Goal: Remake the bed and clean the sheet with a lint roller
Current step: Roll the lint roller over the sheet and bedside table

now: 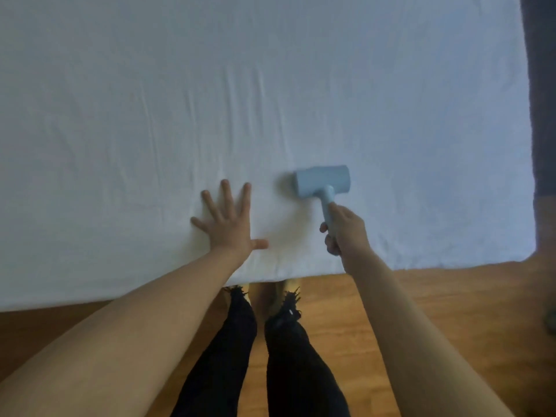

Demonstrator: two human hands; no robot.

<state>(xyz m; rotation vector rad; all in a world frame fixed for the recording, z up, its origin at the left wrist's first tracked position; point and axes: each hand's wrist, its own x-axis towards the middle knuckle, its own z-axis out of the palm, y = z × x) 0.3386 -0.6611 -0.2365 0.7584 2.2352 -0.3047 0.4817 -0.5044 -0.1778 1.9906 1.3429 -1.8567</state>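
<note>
A white sheet (240,85) covers the bed and fills most of the view, with long creases running through its middle. A pale blue lint roller (322,182) lies with its drum on the sheet near the bed's front edge. My right hand (344,230) grips its handle from below. My left hand (227,221) presses flat on the sheet, fingers spread, a short way left of the roller.
The bed's front edge (150,299) runs across the lower part of the view, above a wooden floor (421,311). My legs in black trousers (285,356) stand against the edge. A dark strip (541,100) borders the bed on the right.
</note>
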